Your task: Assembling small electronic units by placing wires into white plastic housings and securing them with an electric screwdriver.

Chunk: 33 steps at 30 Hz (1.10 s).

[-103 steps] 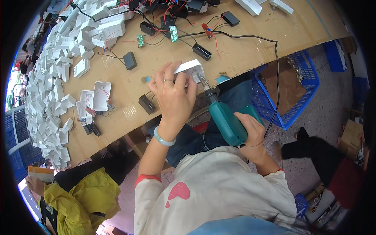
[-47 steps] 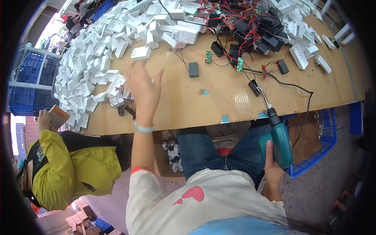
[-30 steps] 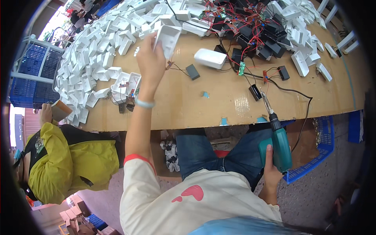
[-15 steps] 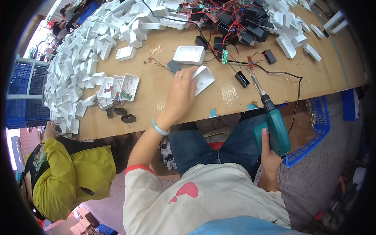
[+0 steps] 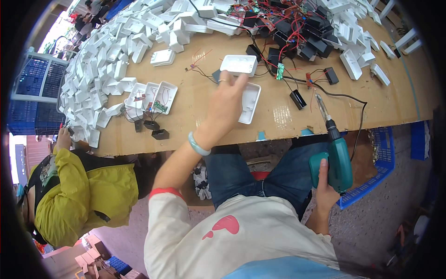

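A: Start with the biggest thing. What lies on the cardboard-covered table (image 5: 200, 132)?

B: A heap of white shells (image 5: 121, 69) spreads down its left side, and a tangle of black boxes and red wires (image 5: 297, 35) sits at the far side. Neither looks different from half a second ago.

A: And the tool?

B: The right hand (image 5: 326, 193) has its fingers wrapped round the handle of the green tool (image 5: 340, 162), just as before. The long metal tip points over the table, near a black box (image 5: 298, 99) but apart from it.

A: So the change is on the other side?

B: Yes, at the left hand (image 5: 223, 104). Half a second ago it has a white shell tilted under its fingers; now that lower shell (image 5: 250, 104) lies hollow side up on the cardboard, just right of the hand. The upper shell (image 5: 239, 64) lies beyond it, also hollow side up.

A: What does that mean for the work?

B: As I judge it, both shells are laid out, and the left hand is free of the lower one.

A: Its fingers?

B: Bent, with a gap between thumb and forefinger, by the upper shell's near edge and a dark grey block (image 5: 216, 75). Whether they grip either, I cannot tell
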Available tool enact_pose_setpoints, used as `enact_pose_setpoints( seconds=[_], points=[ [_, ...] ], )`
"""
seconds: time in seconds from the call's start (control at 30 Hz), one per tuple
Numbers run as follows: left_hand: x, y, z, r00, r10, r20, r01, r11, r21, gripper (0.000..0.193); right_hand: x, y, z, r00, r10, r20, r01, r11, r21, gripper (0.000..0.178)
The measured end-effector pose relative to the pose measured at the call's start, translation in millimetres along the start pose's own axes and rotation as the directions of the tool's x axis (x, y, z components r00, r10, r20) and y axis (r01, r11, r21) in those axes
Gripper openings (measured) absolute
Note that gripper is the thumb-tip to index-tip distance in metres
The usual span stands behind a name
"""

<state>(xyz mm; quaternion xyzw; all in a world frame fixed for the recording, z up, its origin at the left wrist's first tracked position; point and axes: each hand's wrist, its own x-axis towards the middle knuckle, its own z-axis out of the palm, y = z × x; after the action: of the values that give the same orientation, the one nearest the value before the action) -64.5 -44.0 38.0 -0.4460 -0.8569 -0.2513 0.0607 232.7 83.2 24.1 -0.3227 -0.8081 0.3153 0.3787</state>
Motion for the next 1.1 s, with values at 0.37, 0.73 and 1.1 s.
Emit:
enact_pose_setpoints(
  seconds=[0.37, 0.73, 1.1],
  points=[
    [-44, 9, 43, 0.934, -0.278, -0.226, 0.288, 0.958, 0.01, 0.022, 3, 2, 10, 0.994, 0.088, 0.069, -0.092, 0.994, 0.055, 0.02],
    [23, -59, -33, 0.805, -0.235, -0.545, 0.339, 0.936, 0.098, 0.042, 9, -15, 3, 0.988, 0.109, 0.108, -0.12, 0.988, 0.101, 0.028],
    [19, -60, -47, 0.927, -0.358, -0.111, 0.235, 0.785, -0.574, 0.022, -5, -8, -7, 0.993, 0.049, 0.103, -0.052, 0.998, 0.026, 0.028]
  ],
)
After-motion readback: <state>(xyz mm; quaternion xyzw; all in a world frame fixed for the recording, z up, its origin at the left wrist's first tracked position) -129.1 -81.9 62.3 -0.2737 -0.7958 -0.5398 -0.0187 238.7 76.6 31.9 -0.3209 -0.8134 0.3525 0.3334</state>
